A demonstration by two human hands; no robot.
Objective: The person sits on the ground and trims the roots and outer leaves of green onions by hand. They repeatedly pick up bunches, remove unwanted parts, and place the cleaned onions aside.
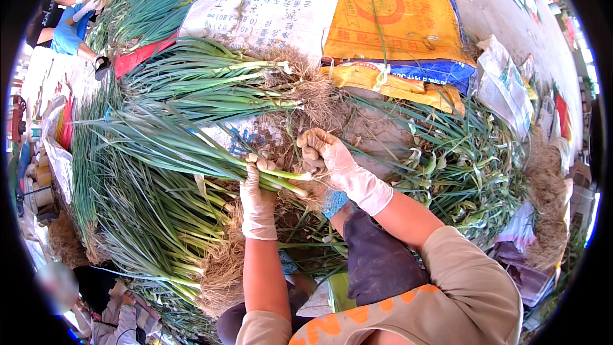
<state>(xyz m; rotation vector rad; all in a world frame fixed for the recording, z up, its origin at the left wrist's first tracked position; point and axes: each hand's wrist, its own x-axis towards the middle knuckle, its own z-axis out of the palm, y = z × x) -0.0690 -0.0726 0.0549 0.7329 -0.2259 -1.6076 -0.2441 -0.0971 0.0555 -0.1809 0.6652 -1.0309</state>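
My left hand (258,191), in a soiled pale glove, grips a bunch of green onions (225,163) by the lower stalks. Their leaves fan out to the left, and the white root ends point right. Just beyond those ends is my right hand (321,151), gloved too, with its fingers curled in. Whether a root strand or leaf is pinched in it cannot be made out. Below and left of my left hand lies a large pile of green onions (163,220) with bushy roots (220,268). Another row of green onions (215,76) lies beyond the held bunch.
Orange (407,14) and white woven sacks (258,14) lie flat at the far side. Stripped leaves (459,167) heap up on the right, beside a mass of cut roots (546,201). Another person (72,24) works at upper left; someone else (115,316) is at lower left.
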